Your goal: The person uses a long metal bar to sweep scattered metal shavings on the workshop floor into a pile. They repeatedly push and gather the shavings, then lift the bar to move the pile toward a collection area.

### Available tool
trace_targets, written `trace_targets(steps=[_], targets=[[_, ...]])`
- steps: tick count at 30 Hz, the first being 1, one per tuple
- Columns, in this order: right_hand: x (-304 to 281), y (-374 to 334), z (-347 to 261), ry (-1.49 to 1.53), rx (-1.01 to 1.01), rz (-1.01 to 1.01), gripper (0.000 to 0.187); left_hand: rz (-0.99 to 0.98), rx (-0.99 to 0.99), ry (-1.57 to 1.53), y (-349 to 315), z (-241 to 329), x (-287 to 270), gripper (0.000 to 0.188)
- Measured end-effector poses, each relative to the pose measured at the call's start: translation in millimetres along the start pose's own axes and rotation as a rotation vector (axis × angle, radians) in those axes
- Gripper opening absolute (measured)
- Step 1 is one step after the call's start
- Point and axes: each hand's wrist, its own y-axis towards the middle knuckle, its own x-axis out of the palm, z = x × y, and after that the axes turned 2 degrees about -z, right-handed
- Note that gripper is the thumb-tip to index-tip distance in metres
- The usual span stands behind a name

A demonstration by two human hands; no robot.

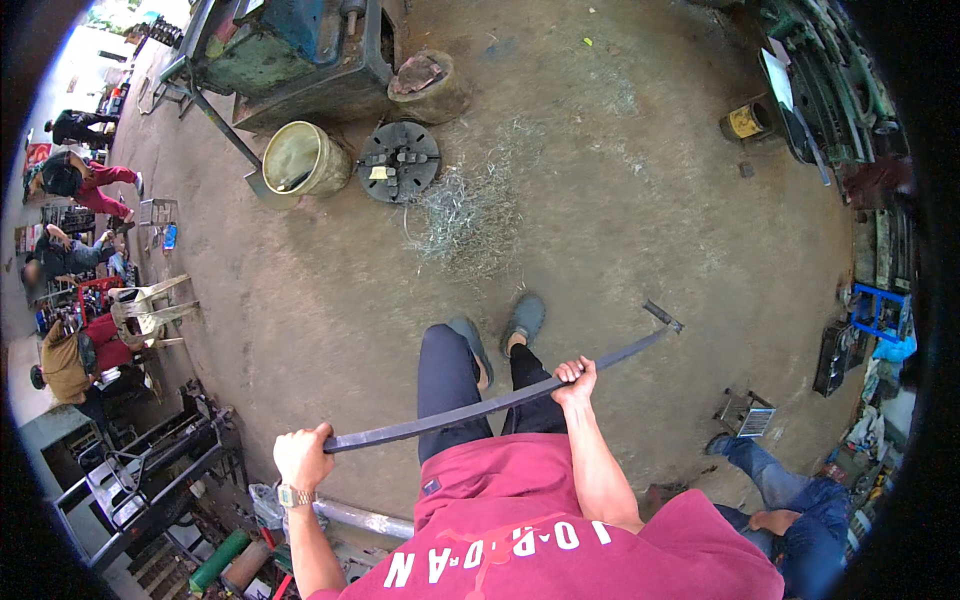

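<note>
A long dark bar (490, 403) with a short crosspiece (664, 316) at its far end lies slantwise across the front of my body, bent to a curve by the lens. My left hand (304, 457), with a watch on the wrist, is closed around its near-left end. Farther along, my right hand (575, 380) has its fingers wrapped round the same bar. The crosspiece is over the floor to my right; whether it touches the ground I cannot tell. Ahead of my feet is a heap of curly metal shavings (468, 222), apart from the bar.
A round lathe chuck (400, 162) and a whitish bucket (308, 160) stand beyond the shavings, near a large machine (300, 60). At the right are a yellow-black can (745, 122) and a small stool (747, 412) beside a seated person (790, 500). Several people and a plastic chair (150, 310) are at the left.
</note>
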Motion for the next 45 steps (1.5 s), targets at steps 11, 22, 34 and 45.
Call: trace_targets(steps=[11, 22, 34, 45], targets=[[-12.5, 104.1, -2.0, -0.17, -0.007, 0.13, 0.027, -0.014, 0.145, 0.062, 16.9, 64.2, -0.5, 0.018], [28.8, 221.6, 184.9, -0.4, 0.046, 0.201, 0.009, -0.05, -0.032, 0.01, 32.0, 13.4, 5.7, 0.022], [25.6, 217.3, 411.6, -0.018, 0.341, -0.085, 0.025, -0.009, -0.03, -0.059, 45.0, -166.4, 10.1, 0.028], [-20.3, 142.4, 460.7, 0.335, 0.474, -0.336, 0.024, -0.246, -0.217, -0.034, -14.5, -224.3, 8.8, 0.031]])
